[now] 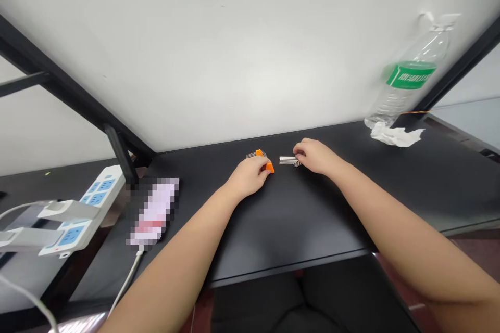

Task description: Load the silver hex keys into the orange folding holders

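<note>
Near the back of the black desk, my left hand is closed on an orange hex key holder. Thin metal rods stick out of the holder's far left side. A short gap to the right, a row of silver hex keys lies side by side, long arms pointing left. My right hand has its fingers curled at the bent ends of these keys, pinching them. How many keys the right fingers grip is hidden.
At left, a pixelated phone-like item has a white cable attached. Beyond it lies a white power strip with plugs. A clear bottle with a green label and a crumpled tissue are back right, near the white wall.
</note>
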The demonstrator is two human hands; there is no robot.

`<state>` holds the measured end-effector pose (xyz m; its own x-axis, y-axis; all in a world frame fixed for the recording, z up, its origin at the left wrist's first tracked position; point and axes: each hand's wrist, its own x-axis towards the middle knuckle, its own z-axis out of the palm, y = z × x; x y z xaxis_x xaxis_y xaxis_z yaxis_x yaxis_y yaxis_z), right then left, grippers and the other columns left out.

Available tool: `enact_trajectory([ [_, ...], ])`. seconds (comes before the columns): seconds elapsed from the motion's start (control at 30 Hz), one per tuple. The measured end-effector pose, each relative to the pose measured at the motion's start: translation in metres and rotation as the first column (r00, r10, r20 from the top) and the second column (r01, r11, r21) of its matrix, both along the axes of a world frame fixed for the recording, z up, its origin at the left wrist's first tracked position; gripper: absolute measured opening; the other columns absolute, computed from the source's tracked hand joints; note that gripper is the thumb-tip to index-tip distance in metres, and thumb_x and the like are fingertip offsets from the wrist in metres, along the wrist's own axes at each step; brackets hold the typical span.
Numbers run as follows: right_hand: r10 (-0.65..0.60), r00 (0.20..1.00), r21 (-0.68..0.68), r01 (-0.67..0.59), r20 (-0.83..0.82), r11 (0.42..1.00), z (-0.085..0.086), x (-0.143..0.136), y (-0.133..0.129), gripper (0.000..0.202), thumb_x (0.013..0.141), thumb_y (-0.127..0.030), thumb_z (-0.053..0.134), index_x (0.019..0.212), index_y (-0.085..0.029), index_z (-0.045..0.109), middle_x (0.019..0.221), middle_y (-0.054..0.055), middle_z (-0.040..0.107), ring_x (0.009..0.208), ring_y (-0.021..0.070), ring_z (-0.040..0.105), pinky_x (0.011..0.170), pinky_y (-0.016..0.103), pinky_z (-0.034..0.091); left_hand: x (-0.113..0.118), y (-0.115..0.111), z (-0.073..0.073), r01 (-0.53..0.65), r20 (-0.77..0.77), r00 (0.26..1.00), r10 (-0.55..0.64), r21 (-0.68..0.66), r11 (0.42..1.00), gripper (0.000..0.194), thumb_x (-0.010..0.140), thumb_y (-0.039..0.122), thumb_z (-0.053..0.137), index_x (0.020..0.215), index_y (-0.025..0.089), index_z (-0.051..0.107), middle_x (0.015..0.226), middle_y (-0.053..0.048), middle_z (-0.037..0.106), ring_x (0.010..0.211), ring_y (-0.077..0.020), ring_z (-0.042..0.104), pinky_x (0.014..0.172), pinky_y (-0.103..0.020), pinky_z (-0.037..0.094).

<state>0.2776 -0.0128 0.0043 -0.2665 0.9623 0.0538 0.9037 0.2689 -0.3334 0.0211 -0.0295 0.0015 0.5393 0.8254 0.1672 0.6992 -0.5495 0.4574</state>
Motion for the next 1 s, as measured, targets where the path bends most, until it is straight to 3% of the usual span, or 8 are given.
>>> enact_trajectory([
  [0.17,-0.029,0.998,-0.034,0.031,0.053,0.999,-0.003,0.01,0.011,0.014,0.086,-0.014,0.06,0.089,-0.02,0.072,0.105,0.007,0.067,0.091,0.019,0.062,0.078,0.027,0.044,-0.001,0.004,-0.005,-0.066,-0.009,0.998,0.066,0.01,0.998,0.009,0.092,0.02,0.056,0.091,0.022,0.065,0.087,-0.003,0.069,0.083,-0.0207,0.064,0.074,-0.032,0.047],
  [0.27,-0.126,0.982,-0.106,0.141,0.144,0.984,0.001,0.016,0.012,0.011,0.078,-0.011,0.063,0.085,-0.018,0.069,0.099,0.009,0.069,0.083,0.0204,0.062,0.069,0.029,0.042,-0.001,0.004,-0.006,-0.071,-0.009,0.997,0.071,-0.012,0.997,0.008,0.092,0.019,0.056,0.092,0.022,0.064,0.087,-0.002,0.068,0.082,-0.0203,0.064,0.072,-0.032,0.047],
  [0.33,-0.169,0.979,-0.15,0.185,0.114,0.971,0.006,0.02,0.01,0.013,0.076,-0.01,0.064,0.086,-0.018,0.067,0.093,0.008,0.07,0.078,0.0197,0.062,0.064,0.028,0.041,-0.001,0.004,-0.006,-0.086,-0.012,0.996,0.086,-0.016,0.996,0.008,0.092,0.02,0.056,0.089,0.022,0.063,0.086,-0.002,0.068,0.08,-0.02,0.063,0.072,-0.032,0.046],
  [0.4,-0.131,0.991,-0.16,0.126,-0.025,0.979,0.011,0.022,0.006,0.015,0.079,-0.011,0.063,0.09,-0.02,0.067,0.091,0.004,0.071,0.075,0.0171,0.062,0.064,0.027,0.042,0.0,0.004,-0.005,-0.105,-0.021,0.994,0.105,-0.013,0.994,0.01,0.093,0.022,0.057,0.085,0.021,0.062,0.085,-0.003,0.067,0.078,-0.0199,0.062,0.07,-0.032,0.046],
  [0.5,0.033,0.967,-0.134,-0.069,-0.251,0.989,0.02,0.018,-0.002,0.015,0.087,-0.015,0.059,0.096,-0.021,0.069,0.088,0.001,0.071,0.072,0.0135,0.061,0.067,0.025,0.044,0.002,0.003,-0.002,-0.133,-0.031,0.991,0.132,-0.018,0.991,0.015,0.092,0.021,0.058,0.078,0.021,0.06,0.079,-0.002,0.065,0.073,-0.0191,0.06,0.067,-0.032,0.044],
  [0.63,0.182,0.924,-0.151,-0.244,-0.337,0.958,0.024,0.005,-0.011,0.015,0.089,-0.017,0.057,0.095,-0.021,0.071,0.088,0.001,0.069,0.065,0.0117,0.059,0.065,0.025,0.045,0.003,0.002,0.002,-0.152,0.038,0.987,0.153,-0.032,0.988,0.013,0.091,0.019,0.057,0.079,0.021,0.062,0.073,0.0,0.063,0.067,-0.0168,0.058,0.067,-0.031,0.044],
  [0.83,0.216,0.924,-0.085,-0.255,-0.314,0.963,0.023,0.001,-0.014,0.018,0.092,-0.017,0.056,0.092,-0.02,0.074,0.095,0.003,0.068,0.068,0.0111,0.06,0.067,0.026,0.047,0.002,0.001,0.001,-0.133,0.126,0.983,0.135,-0.028,0.991,0.012,0.092,0.021,0.056,0.085,0.021,0.066,0.072,0.001,0.063,0.067,-0.0159,0.058,0.071,-0.03,0.046],
  [1.0,0.142,0.894,-0.197,-0.245,-0.426,0.949,0.02,0.0,-0.013,0.014,0.09,-0.023,0.061,0.095,-0.02,0.074,0.085,0.002,0.068,0.06,0.0115,0.06,0.059,0.026,0.05,0.005,-0.002,-0.001,-0.108,0.174,0.979,0.109,-0.014,0.994,0.011,0.093,0.024,0.058,0.086,0.022,0.067,0.072,0.001,0.064,0.066,-0.0156,0.058,0.069,-0.03,0.046],
])
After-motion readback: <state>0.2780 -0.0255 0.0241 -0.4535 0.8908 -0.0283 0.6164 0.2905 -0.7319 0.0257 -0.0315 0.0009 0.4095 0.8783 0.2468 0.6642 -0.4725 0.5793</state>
